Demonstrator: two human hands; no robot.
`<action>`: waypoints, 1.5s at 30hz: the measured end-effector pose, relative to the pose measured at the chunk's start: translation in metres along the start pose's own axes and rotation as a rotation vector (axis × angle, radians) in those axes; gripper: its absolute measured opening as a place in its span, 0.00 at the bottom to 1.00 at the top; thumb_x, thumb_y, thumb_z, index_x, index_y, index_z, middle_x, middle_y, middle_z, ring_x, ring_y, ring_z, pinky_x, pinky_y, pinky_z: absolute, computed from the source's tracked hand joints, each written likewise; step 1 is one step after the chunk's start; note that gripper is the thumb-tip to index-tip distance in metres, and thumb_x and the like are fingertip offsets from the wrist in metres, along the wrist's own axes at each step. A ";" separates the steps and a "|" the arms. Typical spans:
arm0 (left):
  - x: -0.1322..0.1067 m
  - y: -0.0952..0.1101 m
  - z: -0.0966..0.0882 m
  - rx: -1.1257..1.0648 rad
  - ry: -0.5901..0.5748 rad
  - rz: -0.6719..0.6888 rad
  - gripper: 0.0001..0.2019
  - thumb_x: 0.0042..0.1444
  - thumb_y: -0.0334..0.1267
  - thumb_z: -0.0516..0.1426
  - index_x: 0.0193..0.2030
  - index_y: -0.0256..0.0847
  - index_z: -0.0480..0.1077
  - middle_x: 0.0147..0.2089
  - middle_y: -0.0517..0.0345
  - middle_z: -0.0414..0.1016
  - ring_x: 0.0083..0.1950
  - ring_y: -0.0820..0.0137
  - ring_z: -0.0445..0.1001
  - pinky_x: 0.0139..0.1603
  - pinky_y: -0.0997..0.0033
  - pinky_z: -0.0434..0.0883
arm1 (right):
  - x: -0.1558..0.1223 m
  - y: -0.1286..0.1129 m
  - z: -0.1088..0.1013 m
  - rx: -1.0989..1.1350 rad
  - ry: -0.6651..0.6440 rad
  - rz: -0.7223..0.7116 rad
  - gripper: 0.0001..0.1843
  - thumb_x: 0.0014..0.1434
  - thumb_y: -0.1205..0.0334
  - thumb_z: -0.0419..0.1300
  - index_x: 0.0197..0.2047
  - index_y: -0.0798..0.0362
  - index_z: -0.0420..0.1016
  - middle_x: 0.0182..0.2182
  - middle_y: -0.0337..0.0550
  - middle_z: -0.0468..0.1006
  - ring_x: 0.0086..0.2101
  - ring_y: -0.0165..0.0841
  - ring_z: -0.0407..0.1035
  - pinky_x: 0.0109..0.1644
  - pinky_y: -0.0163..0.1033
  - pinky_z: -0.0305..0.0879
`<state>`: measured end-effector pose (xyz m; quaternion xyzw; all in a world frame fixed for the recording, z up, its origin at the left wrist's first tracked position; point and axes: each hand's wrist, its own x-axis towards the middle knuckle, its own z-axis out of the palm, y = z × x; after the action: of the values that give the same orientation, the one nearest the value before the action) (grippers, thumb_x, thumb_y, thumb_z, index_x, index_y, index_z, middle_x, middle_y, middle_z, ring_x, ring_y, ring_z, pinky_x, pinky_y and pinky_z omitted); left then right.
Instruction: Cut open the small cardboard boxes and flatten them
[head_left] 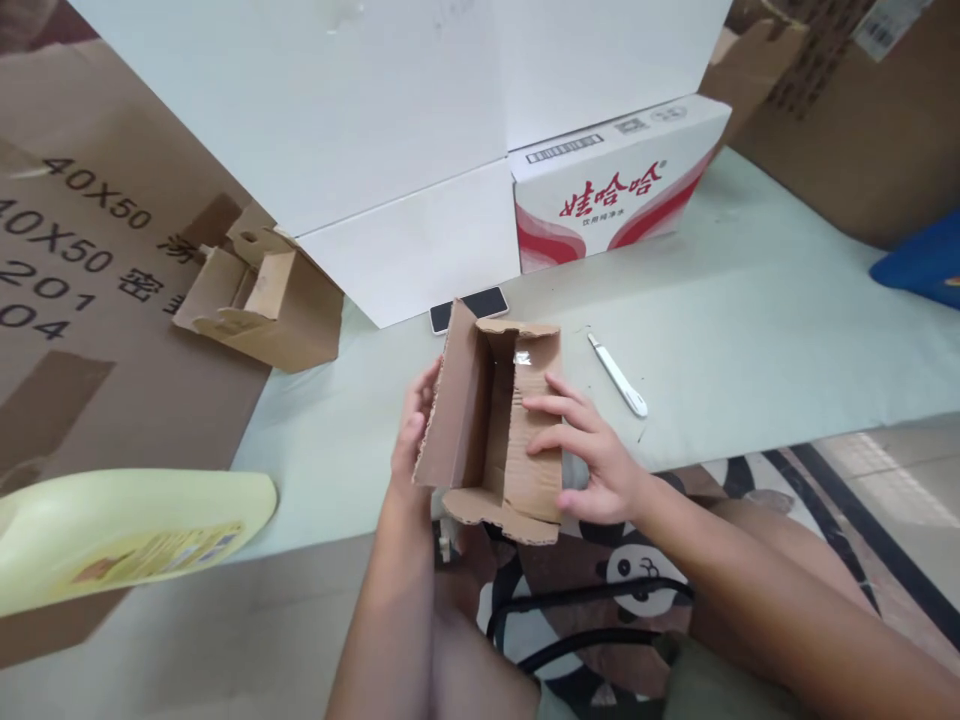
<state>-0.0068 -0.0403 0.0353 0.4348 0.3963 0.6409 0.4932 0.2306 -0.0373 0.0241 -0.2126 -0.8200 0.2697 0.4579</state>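
Observation:
A small brown cardboard box point(491, 425), half folded with its flaps up, is held over the near edge of the pale green table point(750, 330). My left hand point(412, 430) grips its left wall from outside, fingers curled round the edge. My right hand point(581, 450) lies on the right wall, fingers stretched flat against the corrugated flap and thumb underneath. A white craft knife point(617, 375) lies on the table just right of the box. A dark phone point(469, 308) lies behind the box.
A second folded brown box point(259, 300) sits at the left on a large printed carton point(97, 290). Big white boxes point(360, 130) and a red-and-white carton point(615, 185) stand behind. A yellow bottle point(127, 535) is at the near left, a blue object point(922, 260) far right.

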 end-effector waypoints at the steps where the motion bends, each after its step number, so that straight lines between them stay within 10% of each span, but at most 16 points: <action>1: -0.002 0.007 0.003 0.026 -0.010 0.036 0.27 0.53 0.56 0.63 0.58 0.50 0.74 0.70 0.55 0.65 0.73 0.53 0.58 0.71 0.53 0.60 | -0.001 -0.005 0.002 -0.010 -0.025 -0.007 0.30 0.57 0.32 0.57 0.43 0.52 0.77 0.59 0.56 0.73 0.69 0.57 0.50 0.71 0.66 0.44; 5: -0.003 0.019 0.013 0.048 -0.039 0.068 0.28 0.52 0.57 0.62 0.58 0.50 0.73 0.67 0.56 0.69 0.71 0.54 0.61 0.70 0.55 0.62 | -0.003 -0.030 0.009 -0.084 -0.100 -0.062 0.15 0.60 0.48 0.62 0.42 0.49 0.77 0.53 0.48 0.79 0.68 0.54 0.54 0.72 0.67 0.26; 9: 0.004 0.011 0.015 -0.067 0.086 0.069 0.26 0.54 0.56 0.60 0.59 0.54 0.71 0.63 0.57 0.72 0.66 0.57 0.68 0.64 0.55 0.67 | 0.004 -0.037 -0.004 0.100 -0.171 -0.080 0.05 0.62 0.66 0.59 0.39 0.49 0.76 0.41 0.41 0.84 0.61 0.43 0.66 0.75 0.60 0.32; 18: 0.022 0.008 -0.012 0.045 0.139 0.194 0.22 0.54 0.60 0.60 0.40 0.42 0.76 0.35 0.53 0.78 0.51 0.57 0.77 0.63 0.52 0.66 | 0.006 -0.011 -0.017 0.079 -0.055 0.185 0.06 0.62 0.58 0.63 0.41 0.50 0.74 0.53 0.53 0.71 0.60 0.47 0.63 0.64 0.56 0.62; 30: 0.016 0.027 -0.027 0.160 0.117 0.261 0.27 0.55 0.59 0.54 0.14 0.43 0.71 0.48 0.48 0.77 0.58 0.53 0.72 0.66 0.52 0.64 | -0.007 0.004 -0.013 0.224 0.288 0.247 0.12 0.67 0.48 0.57 0.37 0.46 0.74 0.42 0.45 0.72 0.53 0.41 0.68 0.61 0.54 0.64; 39: 0.015 0.016 -0.039 0.313 0.124 0.104 0.38 0.55 0.71 0.50 0.53 0.41 0.78 0.59 0.44 0.75 0.65 0.47 0.69 0.67 0.45 0.63 | -0.013 0.005 -0.009 0.526 0.384 0.295 0.17 0.60 0.43 0.59 0.29 0.48 0.70 0.44 0.45 0.72 0.55 0.45 0.65 0.64 0.55 0.60; 45: 0.020 0.001 -0.036 0.523 0.194 0.192 0.27 0.50 0.53 0.67 0.55 0.45 0.74 0.60 0.48 0.74 0.62 0.53 0.72 0.66 0.50 0.65 | -0.012 0.003 -0.008 0.330 0.271 0.350 0.08 0.62 0.52 0.59 0.35 0.46 0.69 0.44 0.45 0.71 0.54 0.45 0.66 0.61 0.56 0.62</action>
<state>-0.0438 -0.0238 0.0285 0.5191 0.5504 0.5994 0.2614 0.2439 -0.0398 0.0182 -0.3075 -0.6471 0.4439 0.5382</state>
